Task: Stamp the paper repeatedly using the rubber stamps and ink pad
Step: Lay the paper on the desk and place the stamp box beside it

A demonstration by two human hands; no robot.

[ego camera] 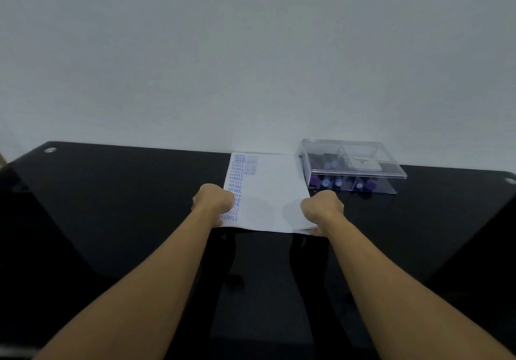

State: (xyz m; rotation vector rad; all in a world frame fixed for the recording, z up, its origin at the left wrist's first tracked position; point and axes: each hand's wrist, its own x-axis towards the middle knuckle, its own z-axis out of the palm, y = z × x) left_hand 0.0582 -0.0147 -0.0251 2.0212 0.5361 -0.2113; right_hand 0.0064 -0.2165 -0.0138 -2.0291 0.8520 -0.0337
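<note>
Pale grey wall [251, 52] fills the upper half of the frame, and below it a glossy black table [125, 192] spans the full width. Two bare forearms rise from the lower corners towards the centre. A white paper [270, 192] lies just right of centre, its far edge near the wall. Columns of blue-purple printed words [236, 175] such as AMENDED, SAMPLE and AIR MAIL run down its left side. Just beside the sheet's upper right edge sits a clear plastic box [388, 169] with its lid on, divided into compartments. The left hand [213, 200] is curled over the sheet's left edge, covering some of the print and holding it. The right hand [321, 208] is curled round the lower right corner, pinching it. Inside the box, along its near wall, stand the rubber stamps [338, 183] with round purple and blue tops. A white flat item [363, 163] lies in the far right compartment; whether it is the ink pad cannot be told.
</note>
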